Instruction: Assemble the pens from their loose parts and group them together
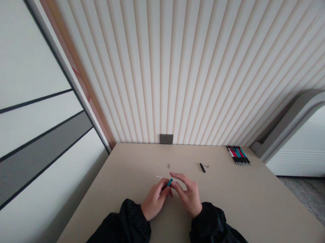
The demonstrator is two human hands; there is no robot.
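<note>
My left hand (154,200) is closed around a short blue pen barrel (170,182), which tilts up between thumb and fingers. A thin white stick like a pen refill (159,177) points left from behind the left fingers. My right hand (187,194) meets the left at the barrel. Its thumb and a finger pinch a pale end beside the blue part, seemingly the same refill, while the index finger stretches out above. Just beyond the hands lies a tiny metallic piece (169,166). A black pen part (202,167) rests to the right, with a small thin piece (206,166) beside it.
Several pens (238,155) in black, white, red and blue lie in a row at the table's (138,156) back right. A dark socket (166,139) sits on the ribbed wall (166,63) behind. A white panel stands left, a grey-white rounded piece right.
</note>
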